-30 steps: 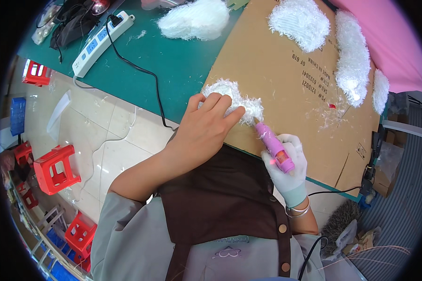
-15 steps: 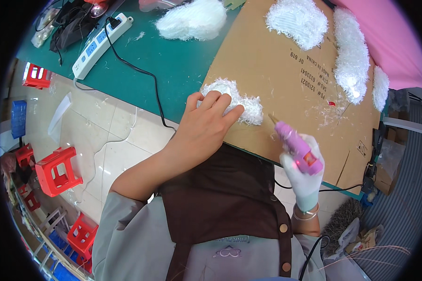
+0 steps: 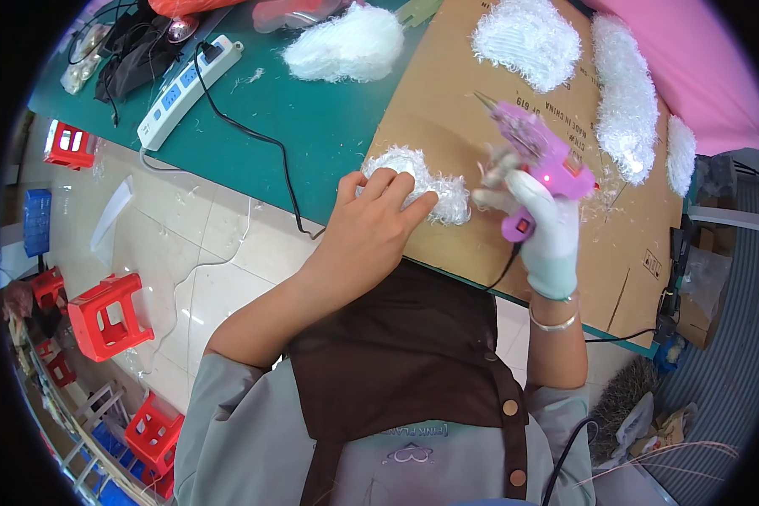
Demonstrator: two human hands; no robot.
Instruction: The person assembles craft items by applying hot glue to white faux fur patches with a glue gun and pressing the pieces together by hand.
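A small white shaggy piece (image 3: pixel 449 198) lies at the near edge of a brown cardboard sheet (image 3: pixel 426 93). The bare fingers of my left hand (image 3: pixel 373 221) are bent over its left part and hold it down; their tips are partly hidden in the pile. In its white glove, my right hand (image 3: pixel 551 236) grips a pink-purple hot glue gun (image 3: pixel 535 148) by the handle, raised over the cardboard to the right of the piece. The nozzle points to the far left, apart from the shaggy piece. A red light glows on the gun, and its black cord hangs from the handle.
More white shaggy pieces lie beyond: one (image 3: pixel 527 42) at the far side, a long one (image 3: pixel 626 101) at right, another (image 3: pixel 346 42) on the green table (image 3: pixel 253 101). A power strip (image 3: pixel 190 93) with a black cable sits at left. Red stools (image 3: pixel 110 316) stand on the floor.
My right hand has moved up and away from me with the glue gun, from the cardboard's near edge to farther over the sheet. My left hand stays on the shaggy piece.
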